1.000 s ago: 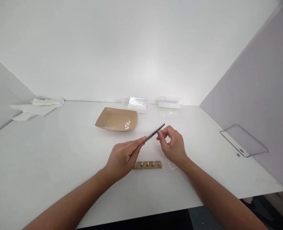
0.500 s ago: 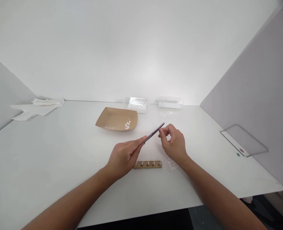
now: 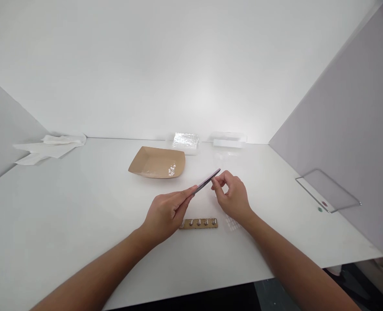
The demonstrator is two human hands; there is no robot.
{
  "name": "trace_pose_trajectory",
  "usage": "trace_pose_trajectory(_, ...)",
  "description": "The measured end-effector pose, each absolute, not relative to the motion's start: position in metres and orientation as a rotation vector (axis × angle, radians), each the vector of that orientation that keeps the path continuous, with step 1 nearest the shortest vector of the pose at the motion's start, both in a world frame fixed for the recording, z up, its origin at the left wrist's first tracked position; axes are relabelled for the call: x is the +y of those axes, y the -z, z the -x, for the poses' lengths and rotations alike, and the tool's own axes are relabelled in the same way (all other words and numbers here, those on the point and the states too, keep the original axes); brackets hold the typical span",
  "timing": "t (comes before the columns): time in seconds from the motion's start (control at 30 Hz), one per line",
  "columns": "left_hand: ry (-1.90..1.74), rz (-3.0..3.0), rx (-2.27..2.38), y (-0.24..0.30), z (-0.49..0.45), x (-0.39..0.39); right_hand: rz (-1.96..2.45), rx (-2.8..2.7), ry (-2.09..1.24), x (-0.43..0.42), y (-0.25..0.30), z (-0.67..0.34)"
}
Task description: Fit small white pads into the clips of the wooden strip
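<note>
A thin, flat, dark piece with a purplish upper edge (image 3: 207, 181) is pinched between the thumb and fingers of my left hand (image 3: 167, 211). It is seen almost edge-on, tilted up to the right, so its exact kind does not show. At its raised end, my right hand (image 3: 233, 194) has thumb and index finger closed together against its underside; anything small between them is hidden. Below the hands lies a brown strip (image 3: 202, 226) bearing several small metal pieces, its left end partly covered by my left hand. A sheet of white dots (image 3: 232, 223) lies under my right wrist.
A brown paper tray (image 3: 152, 162) holding small white scraps (image 3: 171, 169) sits beyond my left hand. Clear plastic packs (image 3: 185, 141) and a clear box (image 3: 229, 140) stand by the back wall. White tissues (image 3: 50, 147) lie left, a metal wire frame (image 3: 314, 194) right.
The whole view has shifted slightly. Both hands keep nearly the same pose, with my right fingertips still at the raised end of the flat piece.
</note>
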State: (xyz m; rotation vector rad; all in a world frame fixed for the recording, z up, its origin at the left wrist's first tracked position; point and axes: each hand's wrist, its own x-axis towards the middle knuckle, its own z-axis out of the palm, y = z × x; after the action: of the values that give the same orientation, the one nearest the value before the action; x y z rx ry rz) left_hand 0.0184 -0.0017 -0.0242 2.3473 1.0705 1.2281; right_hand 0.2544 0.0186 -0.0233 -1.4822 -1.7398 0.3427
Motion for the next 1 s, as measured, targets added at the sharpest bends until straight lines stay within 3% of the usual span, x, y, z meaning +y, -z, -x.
trace_pose_trajectory(0.57, -1.247, -2.387, 1.080, 0.023, -0.018, -0.002, 1.508, -1.719, -0.279, 0.022, 0.027, -0.256)
trace_pose_trajectory(1.0, -1.239, -2.365, 1.075, 0.030, -0.020, -0.001, 1.263, -1.904, -0.155, 0.005, 0.030, -0.232)
